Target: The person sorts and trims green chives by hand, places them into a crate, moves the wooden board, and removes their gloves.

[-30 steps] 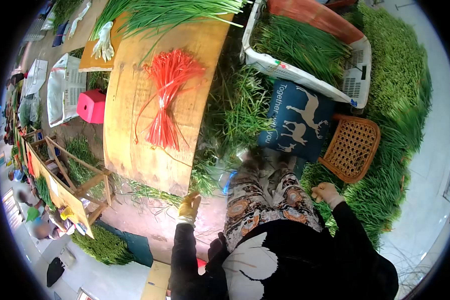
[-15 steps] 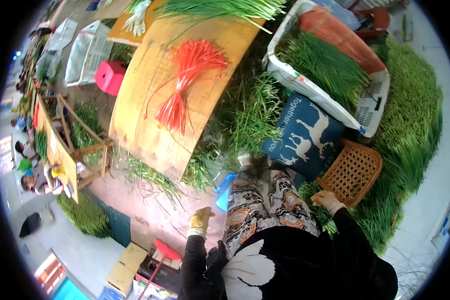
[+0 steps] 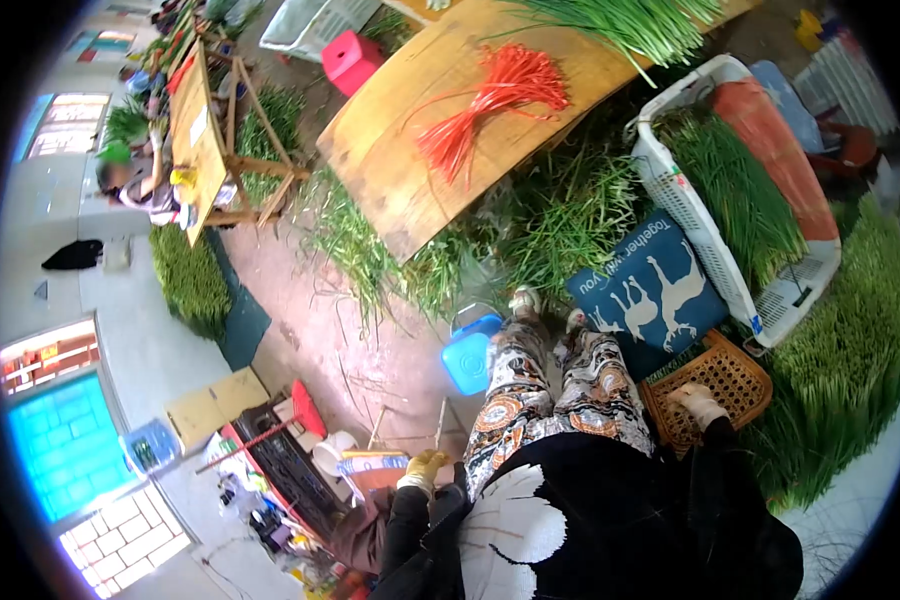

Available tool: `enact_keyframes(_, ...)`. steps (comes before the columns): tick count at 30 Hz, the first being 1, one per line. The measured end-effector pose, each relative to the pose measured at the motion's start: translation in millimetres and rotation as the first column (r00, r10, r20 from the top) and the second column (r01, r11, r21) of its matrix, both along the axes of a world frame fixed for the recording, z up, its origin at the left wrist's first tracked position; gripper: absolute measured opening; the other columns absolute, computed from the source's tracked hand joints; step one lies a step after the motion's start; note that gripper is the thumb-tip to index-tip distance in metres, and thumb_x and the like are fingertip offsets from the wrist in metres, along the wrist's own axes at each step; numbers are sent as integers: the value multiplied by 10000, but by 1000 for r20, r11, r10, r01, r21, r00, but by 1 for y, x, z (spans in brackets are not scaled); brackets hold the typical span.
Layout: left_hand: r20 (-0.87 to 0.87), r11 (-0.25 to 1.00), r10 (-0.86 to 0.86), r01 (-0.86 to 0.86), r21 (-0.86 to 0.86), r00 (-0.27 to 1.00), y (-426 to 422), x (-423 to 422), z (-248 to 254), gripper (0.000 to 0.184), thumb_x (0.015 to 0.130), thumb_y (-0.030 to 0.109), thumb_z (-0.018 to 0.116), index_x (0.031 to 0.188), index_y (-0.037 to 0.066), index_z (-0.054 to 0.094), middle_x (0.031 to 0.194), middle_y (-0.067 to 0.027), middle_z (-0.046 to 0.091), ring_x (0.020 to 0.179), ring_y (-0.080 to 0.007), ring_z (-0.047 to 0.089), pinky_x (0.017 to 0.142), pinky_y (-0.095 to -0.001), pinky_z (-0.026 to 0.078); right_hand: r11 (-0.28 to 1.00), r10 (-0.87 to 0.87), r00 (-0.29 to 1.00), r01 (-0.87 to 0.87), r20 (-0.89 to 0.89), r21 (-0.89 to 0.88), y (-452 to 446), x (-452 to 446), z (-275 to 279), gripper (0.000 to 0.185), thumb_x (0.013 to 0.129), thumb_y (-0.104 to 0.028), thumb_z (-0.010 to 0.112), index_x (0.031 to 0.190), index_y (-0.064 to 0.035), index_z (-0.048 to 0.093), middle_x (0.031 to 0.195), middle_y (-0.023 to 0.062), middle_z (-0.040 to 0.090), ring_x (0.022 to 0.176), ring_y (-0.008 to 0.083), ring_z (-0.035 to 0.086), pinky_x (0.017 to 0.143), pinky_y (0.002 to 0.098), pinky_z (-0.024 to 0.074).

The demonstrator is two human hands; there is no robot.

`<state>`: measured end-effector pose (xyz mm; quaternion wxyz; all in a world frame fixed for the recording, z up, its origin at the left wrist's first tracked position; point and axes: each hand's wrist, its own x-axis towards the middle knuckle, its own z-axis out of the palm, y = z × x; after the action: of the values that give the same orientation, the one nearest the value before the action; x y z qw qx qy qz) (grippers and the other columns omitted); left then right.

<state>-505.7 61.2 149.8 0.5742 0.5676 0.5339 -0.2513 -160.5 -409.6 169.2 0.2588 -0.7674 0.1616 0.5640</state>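
Note:
My left hand point(image 3: 425, 468), in a pale yellow glove, hangs beside my black sleeve with its fingers loosely bent and nothing visible in them. My right hand point(image 3: 698, 403), with a whitish cuff, appears over the woven rattan seat part point(image 3: 725, 385); its fingers are loosely apart, and I cannot tell whether they touch the rattan. Against the rattan lies a dark blue cushion point(image 3: 660, 290) with white deer and lettering. A bright blue plastic stool point(image 3: 467, 358) is on the floor by my feet.
Red ties point(image 3: 495, 100) and long green stalks point(image 3: 635, 25) lie on a wooden table point(image 3: 380, 170). A white crate point(image 3: 750, 310) holds more greens. Loose leaves point(image 3: 580, 215) litter the floor. Stacked greens point(image 3: 840, 370) stand right. A person point(image 3: 145, 185) sits at another table point(image 3: 195, 150).
The view has swung left, so the table, crate and cushion appear further right and more of the left wall shows. My left hand is lower, and my right hand now overlaps the rattan.

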Motion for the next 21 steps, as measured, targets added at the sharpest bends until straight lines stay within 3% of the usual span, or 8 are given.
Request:
enact_keyframes(4, 51, 1000, -11, 11, -14, 999, -41, 11, 38, 227, 839, 225, 491, 900, 25, 579, 876, -56, 593, 731, -143, 551, 623, -267, 439, 992, -35, 999, 37, -22, 124, -30, -14, -46, 236, 770, -224, 534, 871, -20, 594, 771, 77, 610, 699, 179, 575, 626, 304, 446)
enact_keyframes(6, -228, 992, 122, -127, -6, 966, -54, 46, 77, 217, 806, 182, 518, 903, 0, 585, 848, -68, 615, 778, -147, 563, 684, -261, 439, 986, -94, 994, 100, -51, 133, -36, -18, -64, 219, 792, -191, 513, 871, 0, 588, 759, 80, 619, 651, 153, 575, 584, 275, 445)
enact_keyframes(8, -180, 993, -69, 85, 83, 981, -52, 4, 44, 202, 798, 187, 525, 878, 17, 599, 845, -62, 614, 768, -150, 571, 661, -261, 443, 976, -157, 984, 167, -79, 137, -47, -22, -88, 205, 814, -157, 493, 872, 19, 581, 746, 82, 628, 603, 128, 575, 542, 246, 443)
enact_keyframes(10, -118, 996, 46, -37, 83, 992, -55, 4, 50, 192, 790, 181, 532, 846, 13, 607, 849, -74, 612, 771, -147, 575, 646, -260, 444, 986, 159, 984, -162, 84, 34, -51, -25, -103, 197, 826, -152, 465, 863, -5, 592, 758, 77, 630, 610, 121, 577, 540, 234, 440)
enact_keyframes(12, -139, 996, -32, 43, 78, 990, -53, -8, 46, 204, 794, 179, 534, 857, -7, 592, 850, -84, 608, 763, -145, 573, 639, -255, 450, 985, 174, 985, -174, 11, -2, -44, -19, -104, 201, 829, -162, 462, 873, -17, 595, 765, 69, 630, 614, 115, 577, 540, 230, 439)
enact_keyframes(14, -121, 937, 347, -348, 13, 930, -53, 5, 63, 217, 801, 170, 533, 891, -23, 573, 845, -88, 606, 761, -149, 570, 643, -253, 451, 980, 191, 980, -194, -62, -40, -16, -9, -85, 205, 832, -172, 460, 883, -30, 598, 772, 62, 631, 619, 109, 578, 540, 227, 438)
enact_keyframes(17, -69, 973, 230, -227, 49, 971, -43, -8, 56, 220, 802, 164, 535, 912, -25, 560, 848, -94, 605, 767, -161, 570, 653, -250, 457, 989, 121, 992, -123, -27, -87, 45, 2, -33, 220, 798, -206, 509, 867, -11, 582, 730, 58, 621, 632, 113, 575, 594, 235, 453)
enact_keyframes(21, 25, 995, 81, -83, 54, 996, -16, -9, 46, 228, 797, 170, 536, 911, -27, 563, 850, -108, 608, 754, -170, 576, 648, -254, 454, 994, 85, 996, -82, 34, -66, 56, -24, -63, 217, 819, -200, 477, 861, -25, 597, 760, 66, 627, 629, 117, 574, 595, 237, 456)
